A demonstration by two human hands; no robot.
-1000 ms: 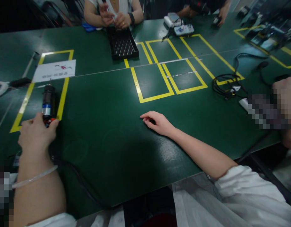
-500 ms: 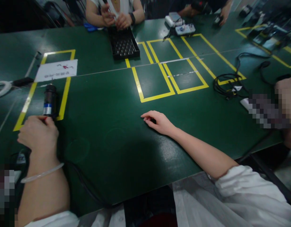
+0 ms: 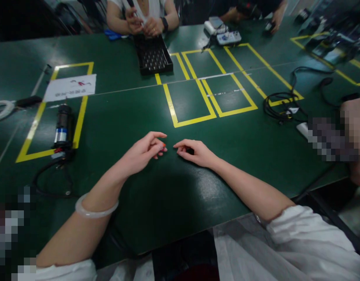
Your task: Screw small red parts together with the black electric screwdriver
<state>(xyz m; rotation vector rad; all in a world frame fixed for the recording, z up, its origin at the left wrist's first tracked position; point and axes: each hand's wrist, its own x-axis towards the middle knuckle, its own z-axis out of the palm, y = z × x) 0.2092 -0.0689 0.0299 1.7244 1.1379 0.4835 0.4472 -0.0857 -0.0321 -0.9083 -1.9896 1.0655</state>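
My left hand (image 3: 146, 152) is over the middle of the table, palm turned toward my right hand. Its thumb and bent fingers close around a small orange-red piece (image 3: 164, 145), mostly hidden; the index finger stretches out above it. Only a narrow gap away, my right hand (image 3: 194, 152) rests on the green tabletop (image 3: 156, 210). Its fingers curve loosely, with nothing visible in them. On the left lies a black cylindrical corded tool (image 3: 62, 127) with a blue and silver band, apart from both hands. Some red shows at its near end.
Yellow tape outlines (image 3: 194, 120) mark the table. Across from me a person's hands (image 3: 144, 25) are above a black tray (image 3: 155, 58). A coiled black cable (image 3: 282, 105) lies at right near another person's arm (image 3: 357, 125). A white paper sign (image 3: 70, 88) is at left.
My left hand has left the black tool's near end and swung right to the table's middle, with the orange-red piece now showing at its fingertips. My right hand has hardly moved.
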